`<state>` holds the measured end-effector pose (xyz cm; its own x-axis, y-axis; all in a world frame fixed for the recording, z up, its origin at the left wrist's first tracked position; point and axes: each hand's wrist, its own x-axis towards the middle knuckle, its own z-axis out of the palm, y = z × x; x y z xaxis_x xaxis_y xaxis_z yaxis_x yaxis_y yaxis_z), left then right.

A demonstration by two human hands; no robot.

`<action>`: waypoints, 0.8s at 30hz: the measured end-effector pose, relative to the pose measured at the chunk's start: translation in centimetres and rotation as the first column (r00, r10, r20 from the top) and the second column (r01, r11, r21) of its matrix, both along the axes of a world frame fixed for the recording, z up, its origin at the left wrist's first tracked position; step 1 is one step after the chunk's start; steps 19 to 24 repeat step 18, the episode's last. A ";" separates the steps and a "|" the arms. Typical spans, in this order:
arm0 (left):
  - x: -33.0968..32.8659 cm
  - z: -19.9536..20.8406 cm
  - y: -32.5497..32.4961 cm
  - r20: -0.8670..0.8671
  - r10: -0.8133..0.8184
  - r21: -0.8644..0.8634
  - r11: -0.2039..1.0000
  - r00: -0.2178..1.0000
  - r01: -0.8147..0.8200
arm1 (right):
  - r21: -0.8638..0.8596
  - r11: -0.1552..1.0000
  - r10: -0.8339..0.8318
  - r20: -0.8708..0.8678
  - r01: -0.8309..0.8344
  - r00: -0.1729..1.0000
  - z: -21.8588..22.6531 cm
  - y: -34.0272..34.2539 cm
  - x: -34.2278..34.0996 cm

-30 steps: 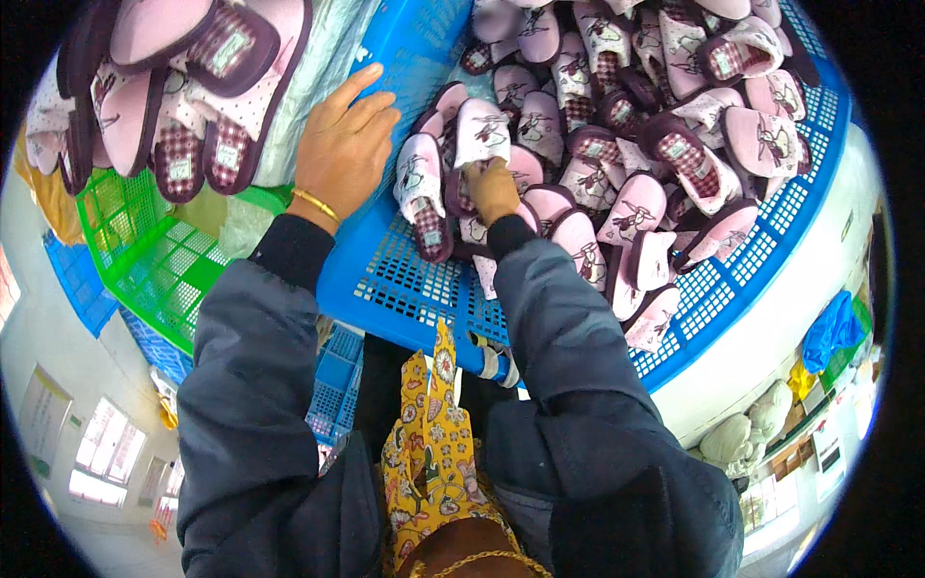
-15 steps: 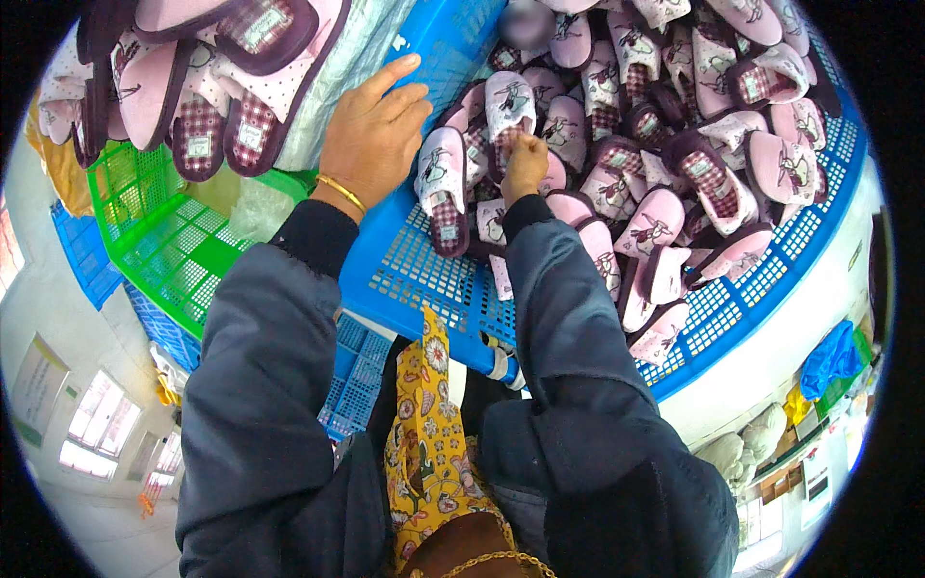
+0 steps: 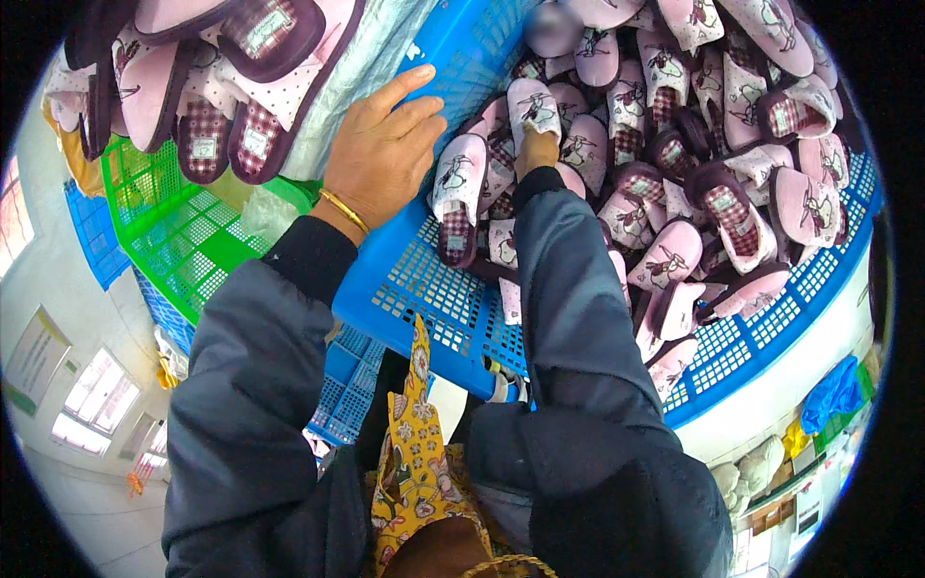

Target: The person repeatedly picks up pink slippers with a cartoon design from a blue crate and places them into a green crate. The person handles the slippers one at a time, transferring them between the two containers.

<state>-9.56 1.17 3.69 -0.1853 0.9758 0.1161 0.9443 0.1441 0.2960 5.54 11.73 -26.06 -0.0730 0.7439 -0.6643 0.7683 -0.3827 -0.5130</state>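
Note:
My right hand (image 3: 537,152) reaches to the mouth of a pink slipper (image 3: 533,104) with a printed animal figure. Its fingers curl into the opening, and their tips are hidden there. That slipper lies among a heap of pink and white slippers with dark soles and checked insoles, in a large blue perforated basket (image 3: 424,299). A white-topped slipper (image 3: 461,178) rests just left of my right wrist. Over the basket's left side hovers my left hand (image 3: 385,149), holding nothing, its fingers stretched out and apart. A gold bangle circles the left wrist.
At the upper left, more slippers (image 3: 258,140) are stacked beside a pale plastic sheet (image 3: 385,58). Below them stands a green perforated crate (image 3: 145,202) with clear plastic in it. Another blue basket (image 3: 355,380) sits lower, under the big basket's near edge.
The view has shifted slightly, moving the basket and slippers rightward in the picture. My right hand has gone deeper into the slipper's mouth. The left hand stays outstretched.

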 end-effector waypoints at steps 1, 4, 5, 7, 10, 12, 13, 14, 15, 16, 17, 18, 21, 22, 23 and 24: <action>0.1 -0.3 0.2 -0.004 -0.012 0.006 1.000 1.000 0.012 | 0.088 0.994 -0.060 0.014 0.059 0.998 0.5 0.2 0.3; 0.0 -0.1 -0.2 -0.034 0.018 -0.004 1.000 0.999 -0.019 | 0.324 0.946 0.016 -0.034 -0.004 0.999 5.9 -0.4 0.1; 0.1 -0.1 -0.2 -0.024 0.021 0.011 1.000 0.999 -0.021 | 0.388 0.921 0.056 -0.059 -0.029 0.997 7.4 -0.2 0.4; -0.1 -0.4 -0.4 -0.014 0.027 0.024 0.999 1.000 -0.027 | 0.506 0.845 0.227 -0.046 -0.173 0.973 11.4 -0.9 1.0; -0.1 -0.3 -0.2 -0.011 0.009 0.022 1.000 1.000 -0.009 | 0.509 0.805 0.327 0.048 -0.305 0.944 13.3 -4.2 2.0; 0.0 0.0 -0.1 -0.018 0.012 0.027 1.000 1.000 -0.012 | 0.492 0.789 0.395 0.052 -0.367 0.917 12.5 -7.6 2.4; -0.1 -0.1 0.0 -0.022 0.014 0.034 0.999 1.000 -0.013 | 0.421 0.839 0.378 0.008 -0.346 0.926 12.3 -9.2 2.1; -0.1 0.0 0.0 -0.034 0.011 0.024 1.000 0.999 -0.010 | 0.326 0.895 0.330 -0.027 -0.304 0.944 12.0 -10.5 1.8; -0.1 0.1 0.0 -0.030 0.007 0.018 1.000 1.000 -0.007 | 0.224 0.940 0.277 -0.057 -0.258 0.959 12.3 -11.5 1.6; -0.1 0.2 -0.1 -0.027 0.004 0.013 1.000 1.000 -0.003 | 0.208 0.933 0.309 -0.048 -0.293 0.950 12.6 -12.2 1.6; -0.2 0.4 0.0 -0.027 0.000 0.008 1.000 1.000 0.000 | 0.194 0.925 0.342 -0.041 -0.328 0.939 13.3 -12.4 1.4; -0.5 0.6 0.1 -0.032 -0.002 0.013 1.000 0.999 0.003 | 0.180 0.915 0.373 -0.036 -0.361 0.927 14.1 -12.6 1.2; -0.5 0.6 0.1 -0.032 -0.002 0.013 1.000 0.999 0.003 | 0.180 0.915 0.373 -0.036 -0.361 0.927 14.1 -12.6 1.2; -0.5 0.6 0.1 -0.032 -0.002 0.013 1.000 0.999 0.003 | 0.180 0.915 0.373 -0.036 -0.361 0.927 14.1 -12.6 1.2; -0.5 0.6 0.1 -0.032 -0.002 0.013 1.000 0.999 0.003 | 0.180 0.915 0.373 -0.036 -0.361 0.927 14.1 -12.6 1.2; -0.5 0.6 0.1 -0.032 -0.002 0.013 1.000 0.999 0.003 | 0.180 0.915 0.373 -0.036 -0.361 0.927 14.1 -12.6 1.2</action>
